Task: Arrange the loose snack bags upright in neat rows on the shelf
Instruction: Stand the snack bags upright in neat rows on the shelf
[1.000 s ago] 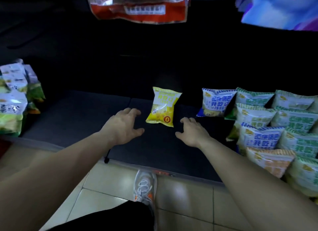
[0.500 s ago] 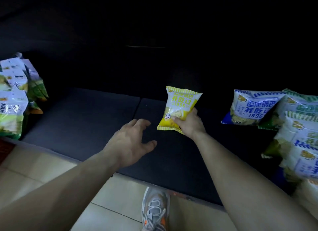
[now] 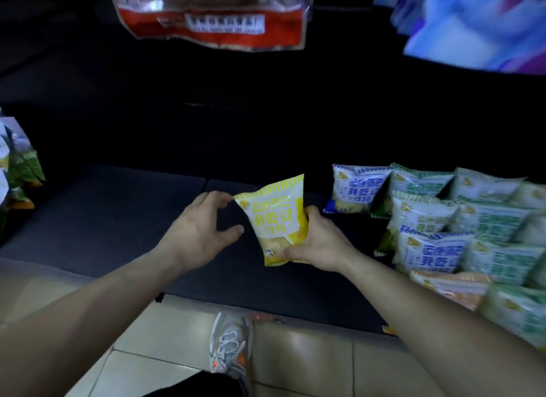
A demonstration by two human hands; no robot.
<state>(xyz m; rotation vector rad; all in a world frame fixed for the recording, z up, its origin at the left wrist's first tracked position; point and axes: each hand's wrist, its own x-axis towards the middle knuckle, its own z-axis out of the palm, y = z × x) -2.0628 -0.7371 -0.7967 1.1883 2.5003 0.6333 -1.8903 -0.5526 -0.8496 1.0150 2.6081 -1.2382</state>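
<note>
Over the shelf (image 3: 112,219), the right grip (image 3: 320,244) clamps the yellow bag (image 3: 277,219), the left grip (image 3: 201,228) spread apart; next it probably needs standing beside the rows (image 3: 428,216).

A dark matte shelf board (image 3: 118,219) spans the middle of the view. It is laid in two panels that meet at a thin seam (image 3: 206,181) running front to back. A pale grey edge strip (image 3: 35,268) lines the board's front. Behind the board rises a black back wall (image 3: 236,124), too deep in shadow to show detail. Below the board's front lies a floor of glossy beige tiles (image 3: 165,352) with thin grout lines. The light is dim, and brighter on the floor than over the board. Above the board hangs a red-and-clear plastic packet (image 3: 206,27), and up to the board's right is a blurred blue-and-white package (image 3: 472,27).
</note>
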